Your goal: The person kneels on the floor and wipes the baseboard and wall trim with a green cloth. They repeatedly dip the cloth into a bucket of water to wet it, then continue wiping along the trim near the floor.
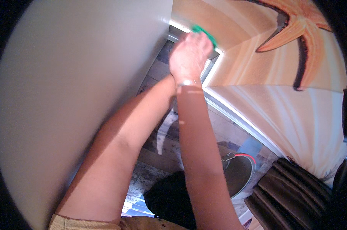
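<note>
My right hand (189, 54), blurred and with a band at the wrist, presses a green cloth (209, 37) along the light top edge of a skirting board (179, 26). The cloth lies where the board meets the mural-covered wall (233, 23), close to an inner corner. From the lower left my left forearm (150, 106) reaches up and passes under the right wrist. My left hand is hidden behind the right one, so what it does cannot be made out.
A smooth pale panel (75, 72) stands close along the left. Below right, a bucket (239, 172) with a red handle grip rests on the plank-patterned floor (231, 122). Dark pleated fabric (291, 192) hangs at lower right. A large printed starfish (303, 28) decorates the wall.
</note>
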Tool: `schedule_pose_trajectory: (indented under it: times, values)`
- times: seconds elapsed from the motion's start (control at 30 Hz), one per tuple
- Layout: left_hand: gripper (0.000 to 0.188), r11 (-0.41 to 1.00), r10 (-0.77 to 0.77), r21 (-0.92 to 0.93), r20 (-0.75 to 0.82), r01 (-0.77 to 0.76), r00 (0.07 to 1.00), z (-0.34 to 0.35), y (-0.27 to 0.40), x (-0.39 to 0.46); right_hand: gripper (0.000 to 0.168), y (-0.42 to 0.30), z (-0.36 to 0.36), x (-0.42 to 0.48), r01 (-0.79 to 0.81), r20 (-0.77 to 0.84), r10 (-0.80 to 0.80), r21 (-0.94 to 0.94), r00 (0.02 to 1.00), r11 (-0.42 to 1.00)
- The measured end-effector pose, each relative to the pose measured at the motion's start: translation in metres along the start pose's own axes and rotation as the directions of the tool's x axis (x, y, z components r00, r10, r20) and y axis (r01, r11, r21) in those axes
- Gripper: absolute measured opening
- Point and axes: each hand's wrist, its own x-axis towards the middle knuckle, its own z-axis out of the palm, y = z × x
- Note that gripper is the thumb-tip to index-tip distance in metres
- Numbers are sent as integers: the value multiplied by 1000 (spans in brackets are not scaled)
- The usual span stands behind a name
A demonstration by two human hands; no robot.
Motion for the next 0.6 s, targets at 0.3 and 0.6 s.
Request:
schedule_pose_trajectory:
  times: [0.3,0.6]
  values:
    - [35,999,22,-46,-4,-22,1000,-4,-10,-22,32,-9,9,-42,-17,9,14,365,1000,931]
    - [34,997,57,-52,-5,-57,998,-11,-24,-44,32,32,44,-34,28,252,11,-151,968,988]
